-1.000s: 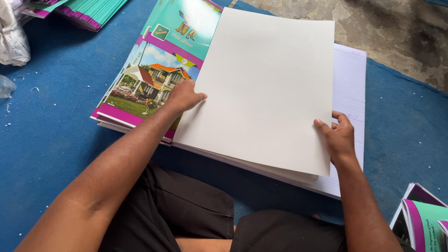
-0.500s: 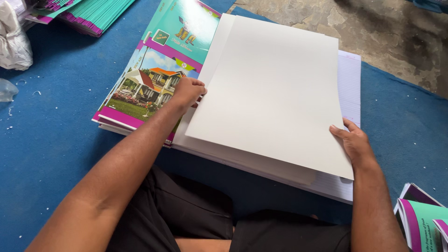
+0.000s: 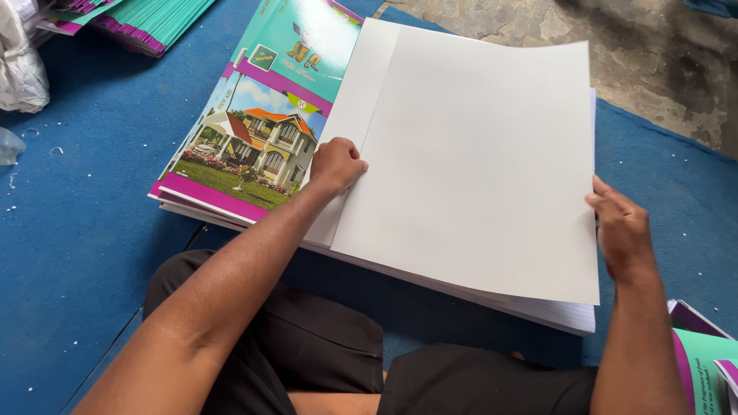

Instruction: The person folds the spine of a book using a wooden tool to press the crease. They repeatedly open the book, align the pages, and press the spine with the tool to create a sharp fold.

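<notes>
Blue mat, printed covers, paper stack

**Both arms reach forward, hands apart**

The left hand is curled into a loose fist, knuckles up, its forearm running diagonally from lower left. The right hand lies flatter (fingers bent, pointing inward), its forearm rising almost straight from the bottom edge.

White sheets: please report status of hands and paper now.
Left hand on the stack's left part. Right hand grips the top sheet's right edge. Printed covers alongside, nothing in the way.
</notes>
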